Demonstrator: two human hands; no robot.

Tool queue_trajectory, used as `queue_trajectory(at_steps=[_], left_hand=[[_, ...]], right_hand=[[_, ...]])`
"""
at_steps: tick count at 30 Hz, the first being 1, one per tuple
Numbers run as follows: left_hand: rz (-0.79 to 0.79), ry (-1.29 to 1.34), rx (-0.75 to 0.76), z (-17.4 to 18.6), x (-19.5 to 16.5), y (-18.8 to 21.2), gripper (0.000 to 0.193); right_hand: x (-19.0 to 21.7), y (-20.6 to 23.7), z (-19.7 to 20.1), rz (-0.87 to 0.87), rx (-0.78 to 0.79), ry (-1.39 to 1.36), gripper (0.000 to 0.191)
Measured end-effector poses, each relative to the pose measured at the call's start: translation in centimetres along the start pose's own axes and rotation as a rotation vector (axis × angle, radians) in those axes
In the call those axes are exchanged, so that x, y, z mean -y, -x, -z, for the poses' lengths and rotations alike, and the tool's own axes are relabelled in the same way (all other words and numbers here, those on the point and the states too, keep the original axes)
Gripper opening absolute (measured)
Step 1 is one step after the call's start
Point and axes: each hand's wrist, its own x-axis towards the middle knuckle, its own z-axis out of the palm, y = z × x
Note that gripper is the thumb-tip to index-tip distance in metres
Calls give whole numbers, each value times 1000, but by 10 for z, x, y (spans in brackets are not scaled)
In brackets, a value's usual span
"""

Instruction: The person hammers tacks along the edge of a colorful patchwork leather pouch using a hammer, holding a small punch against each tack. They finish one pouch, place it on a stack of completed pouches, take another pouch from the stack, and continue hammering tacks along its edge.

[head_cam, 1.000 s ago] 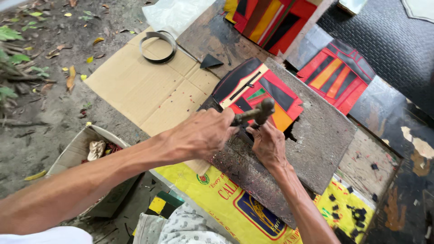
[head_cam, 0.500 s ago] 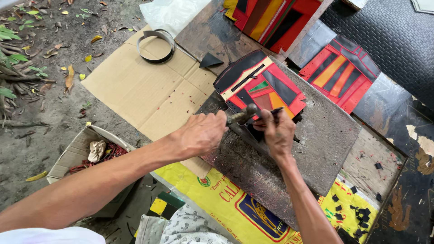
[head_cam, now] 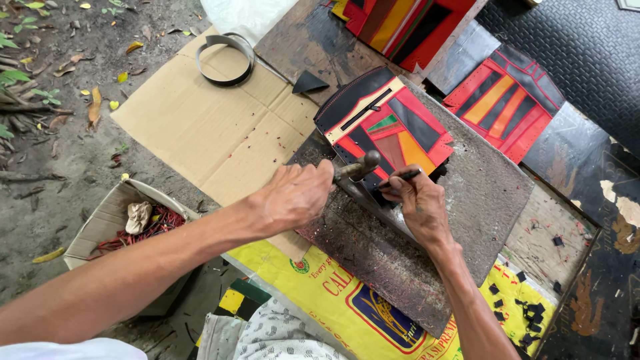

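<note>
Outdoor ground-level craft workshop: dirt floor with leaves (head_cam: pixel 40 80), flattened cardboard (head_cam: pixel 200 127), worn work slab (head_cam: pixel 480 200), cut patchwork panels (head_cam: pixel 507 100), scrap box (head_cam: pixel 113 220).

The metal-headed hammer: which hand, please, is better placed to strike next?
Probably left hand: it grips the metal-headed hammer beside the thin dark punch that the right hand steadies on the red-and-black patchwork.
</note>
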Motion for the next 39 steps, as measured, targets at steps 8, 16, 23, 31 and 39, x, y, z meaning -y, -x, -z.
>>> queue_trajectory(at_steps=[8,16,23,31,39], left_hand=[[45,-9,44,0,-9,2,24],[37,-1,39,1,-14,3,24],[5,-8,14,-2,-10,3,22],[52,-10,106,3,-8,-3,27],[-28,291,-8,56,-49,-8,30]], right_hand=[[2,13,14,66,63,100,11],[8,14,14,74,55,148,9],[8,14,12,171,34,239,8],[15,15,6,289,-1,361,8],[13,20,5,325,-42,377,7]])
